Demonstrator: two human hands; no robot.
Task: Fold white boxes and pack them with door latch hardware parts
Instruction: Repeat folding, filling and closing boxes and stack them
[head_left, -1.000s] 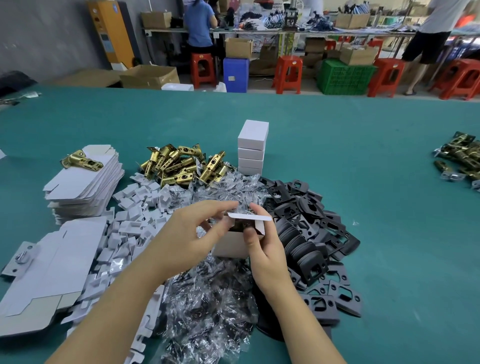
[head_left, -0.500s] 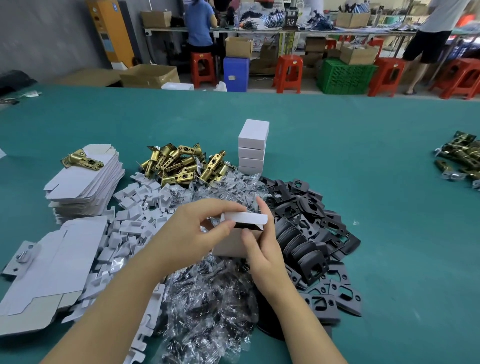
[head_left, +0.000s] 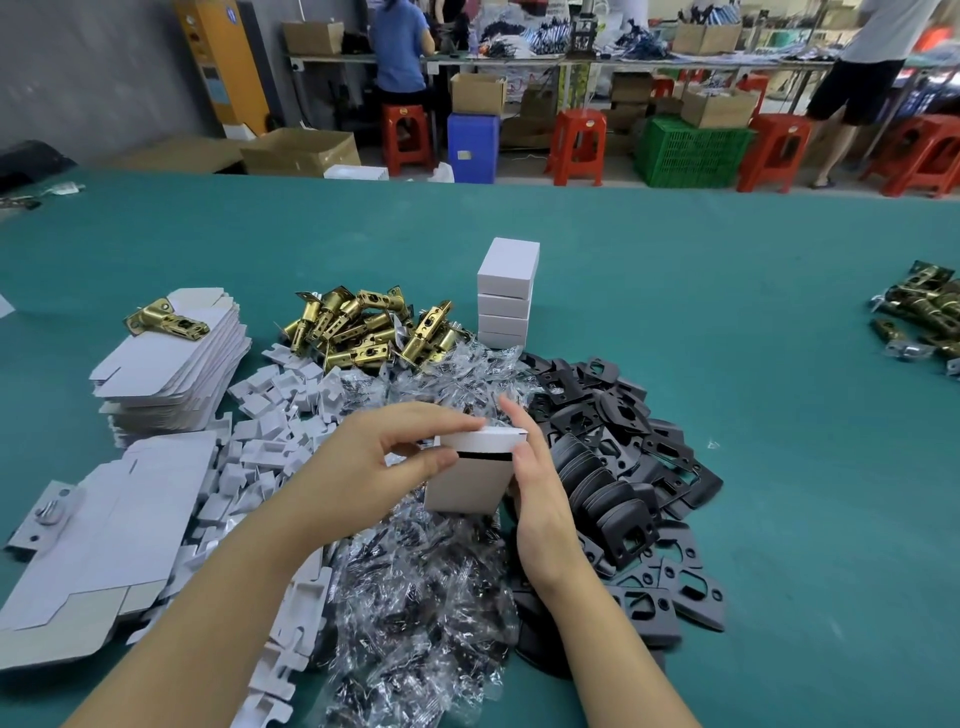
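Observation:
A small white box (head_left: 470, 480) is held above the piles in the middle of the green table (head_left: 727, 322). Its top flap is folded nearly down, leaving a thin dark slit. My left hand (head_left: 363, 462) pinches the flap's left end between thumb and fingers. My right hand (head_left: 535, 483) grips the box's right side, forefinger up along the flap's edge. What lies inside the box is hidden. Behind stands a stack of closed white boxes (head_left: 506, 293). Brass latches (head_left: 363, 332) lie heaped at the back left.
Flat box blanks (head_left: 171, 364) are stacked at left with one brass latch (head_left: 166, 322) on top. White card inserts (head_left: 270, 431), clear screw bags (head_left: 415, 597) and black strike plates (head_left: 623, 467) surround the hands. More latches (head_left: 919, 312) lie far right. Stools, crates and people are beyond the table.
The box's top flap has come down from standing open to nearly closed. Both hands shifted slightly with it and the box tilted a little towards me.

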